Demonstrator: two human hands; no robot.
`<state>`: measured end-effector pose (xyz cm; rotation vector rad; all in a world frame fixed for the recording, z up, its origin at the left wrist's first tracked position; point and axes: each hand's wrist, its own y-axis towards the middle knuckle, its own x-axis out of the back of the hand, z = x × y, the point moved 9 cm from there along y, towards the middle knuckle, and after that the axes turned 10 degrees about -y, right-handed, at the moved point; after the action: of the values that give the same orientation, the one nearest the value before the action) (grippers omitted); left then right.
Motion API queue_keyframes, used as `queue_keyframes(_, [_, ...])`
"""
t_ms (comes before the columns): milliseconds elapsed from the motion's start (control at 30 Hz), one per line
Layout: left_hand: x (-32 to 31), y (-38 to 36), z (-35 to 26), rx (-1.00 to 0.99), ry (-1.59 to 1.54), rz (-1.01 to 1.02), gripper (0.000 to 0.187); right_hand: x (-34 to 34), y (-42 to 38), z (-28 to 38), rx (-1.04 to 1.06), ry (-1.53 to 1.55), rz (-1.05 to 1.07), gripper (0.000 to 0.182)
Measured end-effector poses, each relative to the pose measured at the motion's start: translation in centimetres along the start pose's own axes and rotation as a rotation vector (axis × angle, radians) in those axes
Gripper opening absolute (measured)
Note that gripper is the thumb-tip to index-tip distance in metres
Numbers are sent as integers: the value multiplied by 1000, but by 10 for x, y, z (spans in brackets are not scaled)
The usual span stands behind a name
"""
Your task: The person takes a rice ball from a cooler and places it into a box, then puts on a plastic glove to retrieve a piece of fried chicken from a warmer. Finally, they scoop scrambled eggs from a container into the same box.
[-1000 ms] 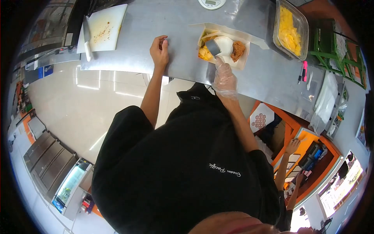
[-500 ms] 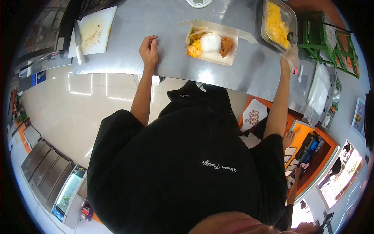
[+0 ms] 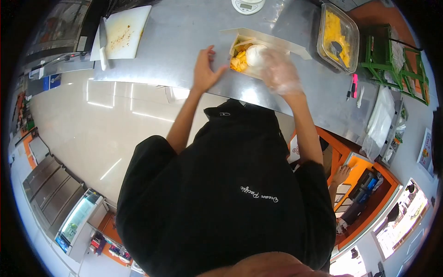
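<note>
An open takeaway box [image 3: 239, 34] lies on the steel counter [image 3: 177, 34], holding yellow pieces [image 3: 240, 61] and a white mound of rice [image 3: 254, 55]. My left hand [image 3: 206, 71] is just left of the box, fingers apart and empty. My right hand [image 3: 279, 71], in a clear plastic glove, is over the box's right part and blurred by motion. It hides the fried piece there, and whether it holds anything cannot be made out. A clear tub [image 3: 355, 40] of yellow pieces stands at the right, with a dark utensil [image 3: 337, 47] in it.
A knife [image 3: 103, 41] lies on a white cutting board [image 3: 134, 34] at the left. A scale [image 3: 248, 6] stands at the back. Right are green racks [image 3: 381, 55], a pink marker [image 3: 355, 86] and plastic bags [image 3: 380, 115]. Another person's hand [image 3: 342, 174] is lower right.
My right hand has left the utensil at the tub and moved left over the box. The utensil now rests inside the tub. My left hand has moved right, closer to the box, its fingers spreading.
</note>
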<state>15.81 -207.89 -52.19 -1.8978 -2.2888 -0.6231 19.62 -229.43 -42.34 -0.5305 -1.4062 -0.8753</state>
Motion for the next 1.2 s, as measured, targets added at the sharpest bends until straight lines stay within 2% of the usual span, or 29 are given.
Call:
queue_keyframes(67, [-24,-15,-21,-56,69,-9,101,-33,25,7,-8,-84,190,38])
queue_keyframes(133, [-38,-29,-32,-33,179,-54,111,-51,38,6,-88,-216,395,44])
queue_keyframes(233, [-58,-33,-36,-2,293,-101,120,-75,39,1,-51,-298,413,53])
queue_keyframes(333, [-68,-34,-34,40,353,-126,122,-78,41,-5,-71,-254,400,58])
queue_keyframes(467, [-69,-29,-33,21,377,-158,122,-72,38,-7,-91,-226,497,51])
queue_keyframes(567, [-71,-31,-33,-18,405,-168,123,-58,33,-8,-115,-139,453,47])
queue_keyframes(667, [-70,-32,-33,-24,373,-136,121,-40,20,-15,-153,-25,238,43])
queue_keyframes(767, [-59,-34,-30,-54,164,-74,114,-10,-12,-39,-389,-42,159,48])
queue_keyframes(867, [-45,-35,-15,-43,-210,-60,90,1,-36,-40,-594,-7,174,46])
queue_keyframes(967, [-45,-31,-11,-61,-54,75,64,-9,-49,-13,-412,60,-73,37])
queue_keyframes(1033, [-46,-32,-14,-59,-32,28,55,-11,-52,9,-336,110,-219,31])
queue_keyframes(1200, [-45,-32,-16,-58,-32,-5,49,-47,-42,23,-382,43,57,26])
